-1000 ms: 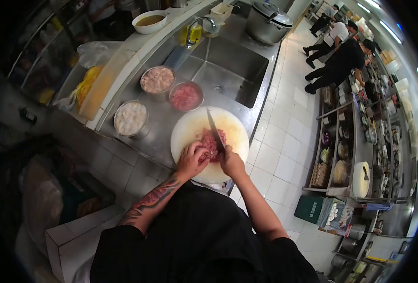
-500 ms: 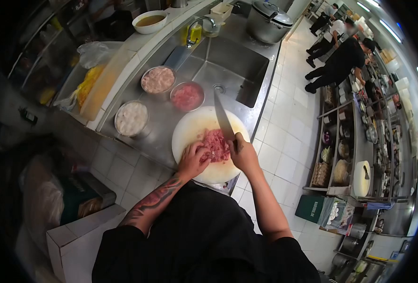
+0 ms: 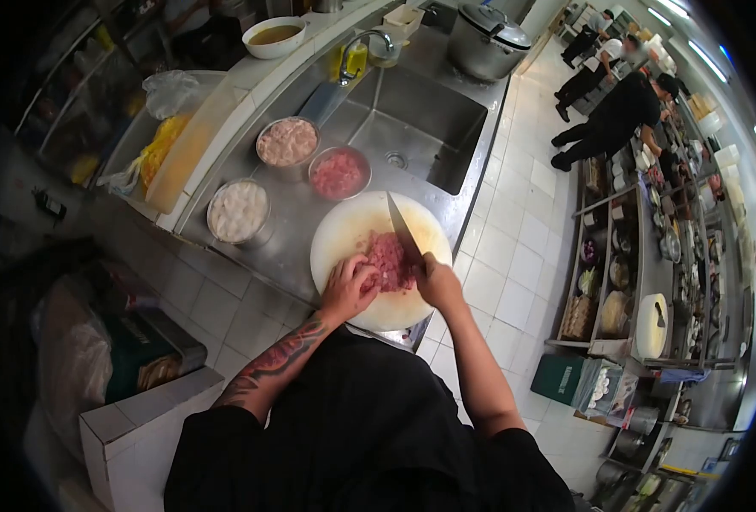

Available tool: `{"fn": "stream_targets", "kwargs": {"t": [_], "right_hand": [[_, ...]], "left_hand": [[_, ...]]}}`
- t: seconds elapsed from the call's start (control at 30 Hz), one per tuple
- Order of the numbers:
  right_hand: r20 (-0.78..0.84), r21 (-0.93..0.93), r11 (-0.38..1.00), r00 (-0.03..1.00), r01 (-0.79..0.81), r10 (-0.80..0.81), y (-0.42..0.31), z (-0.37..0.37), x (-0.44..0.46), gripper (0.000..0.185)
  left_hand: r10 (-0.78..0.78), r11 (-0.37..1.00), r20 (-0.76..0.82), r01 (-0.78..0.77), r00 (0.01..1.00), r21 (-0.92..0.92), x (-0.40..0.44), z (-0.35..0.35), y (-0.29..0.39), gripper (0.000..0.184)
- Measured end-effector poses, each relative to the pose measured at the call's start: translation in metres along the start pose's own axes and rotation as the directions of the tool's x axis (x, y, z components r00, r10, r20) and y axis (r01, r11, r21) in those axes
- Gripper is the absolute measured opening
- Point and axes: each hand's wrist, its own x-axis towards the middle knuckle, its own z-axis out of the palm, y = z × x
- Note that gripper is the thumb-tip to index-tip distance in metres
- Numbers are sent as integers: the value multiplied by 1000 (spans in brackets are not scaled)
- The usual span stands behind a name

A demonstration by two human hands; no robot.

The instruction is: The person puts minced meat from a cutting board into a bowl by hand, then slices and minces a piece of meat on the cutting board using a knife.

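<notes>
A round white cutting board (image 3: 337,224) holds a heap of chopped raw red meat (image 3: 386,256). At the heap's left side, my left hand (image 3: 349,288) has its fingers curled onto the meat. My right hand (image 3: 439,282) is closed round the handle of a kitchen knife (image 3: 404,229), whose blade slants up and left over the heap's right side. Beyond the board stand three metal bowls: one of red-pink meat (image 3: 339,173), one of paler pink meat (image 3: 287,142), and one of whitish pieces (image 3: 238,212).
Behind the board is a steel sink (image 3: 429,119) with a faucet (image 3: 366,39). A large lidded pot (image 3: 487,49) stands past it. To the left are a bin with yellow contents (image 3: 163,158) and a bowl of brown liquid (image 3: 273,38). Several people work along shelving (image 3: 604,282) to the right.
The knife blade has come down lower and closer to the meat, with my right hand slightly lower. My left hand stays at the meat.
</notes>
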Motion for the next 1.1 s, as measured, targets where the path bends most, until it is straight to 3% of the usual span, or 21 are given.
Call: {"fn": "stream_targets", "kwargs": {"t": [0.07,0.17,0.2,0.33,0.37,0.47,0.5,0.6,0.73,0.8,0.87,0.9,0.93,1.0,1.1], "right_hand": [[-21,43,997,998,62,-62,-14,-21,-6,28],[-157,162,987,987,-15,41,-28,-7,-13,28],[-62,15,993,991,-116,117,-20,12,-12,28],[10,-7,999,999,-32,33,-17,-15,-1,27],[-25,8,999,999,-41,42,-35,-31,-10,28],[-63,-42,988,987,-149,146,-24,10,-17,29],[-66,-1,996,994,-86,86,-1,28,-13,27],[-1,-2,999,999,-37,37,-14,-17,-10,27],[-3,2,988,988,-151,151,-4,15,-15,30],[17,11,997,997,-71,71,18,14,-3,29],[17,51,996,997,-73,72,-9,-23,-10,28],[-66,112,993,996,-45,53,-9,-16,-12,27],[-121,101,987,983,-123,135,-23,-12,-19,28],[-38,26,993,993,-115,116,12,24,-14,30],[16,-1,998,998,-68,68,3,-15,-10,29]], "left_hand": [[25,999,-24,-25,999,25,-1,2,-2,37],[30,999,-50,-28,998,36,2,-1,0,38],[24,1000,-40,-23,999,21,1,-2,2,38],[3,1000,-1,-3,1000,-2,-2,-4,0,39],[18,1000,-15,-18,1000,14,-1,-4,0,39],[42,999,-42,-41,998,28,1,1,0,40],[43,999,-53,-41,998,34,0,1,-1,40],[21,1000,-24,-20,1000,4,0,-3,0,40],[31,999,-57,-29,998,39,1,1,0,40],[12,1000,-11,-12,1000,13,0,0,-2,41],[17,1000,-22,-16,1000,24,-2,-3,-1,41],[30,999,-36,-29,999,30,-1,-2,0,41],[34,999,-35,-33,999,25,-1,-1,1,41],[30,999,-40,-29,999,16,0,-1,1,41],[21,1000,-35,-20,999,9,-2,0,-1,40]]}}
